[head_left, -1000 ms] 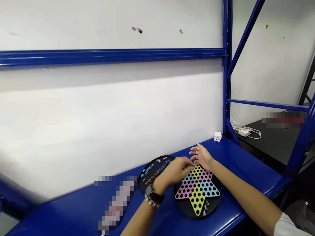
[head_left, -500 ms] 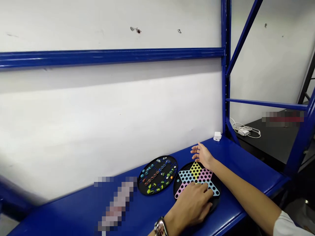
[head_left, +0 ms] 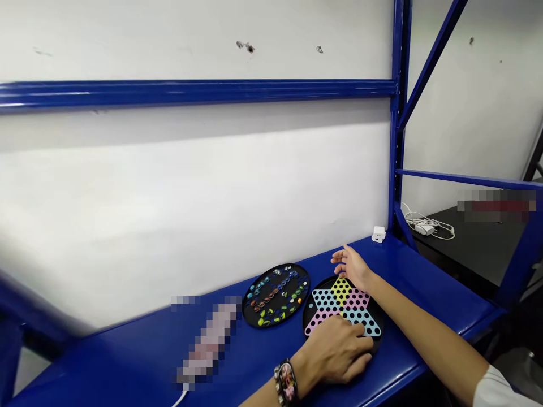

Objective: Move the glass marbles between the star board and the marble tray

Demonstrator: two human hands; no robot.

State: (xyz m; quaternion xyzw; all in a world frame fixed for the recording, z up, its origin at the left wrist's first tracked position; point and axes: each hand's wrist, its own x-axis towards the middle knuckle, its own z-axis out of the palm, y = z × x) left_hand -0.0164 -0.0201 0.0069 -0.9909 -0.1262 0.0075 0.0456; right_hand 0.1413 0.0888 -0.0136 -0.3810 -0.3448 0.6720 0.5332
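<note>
A blue steel shelf (head_left: 428, 277) carries a round black tray (head_left: 275, 325) of glass marbles (head_left: 265, 298) and, just beside it, a star-shaped checkers board (head_left: 341, 302). The board seems light and stiff, so its rim is probably the good place to take hold. The shelf's front edge runs near it, and open room lies to the right. The left hand (head_left: 335, 356) lies on the board's lower part, fingers pressed together, pinching nothing visible. The right hand (head_left: 351, 267) stays at the far rim, fingers loosely spread.
</note>
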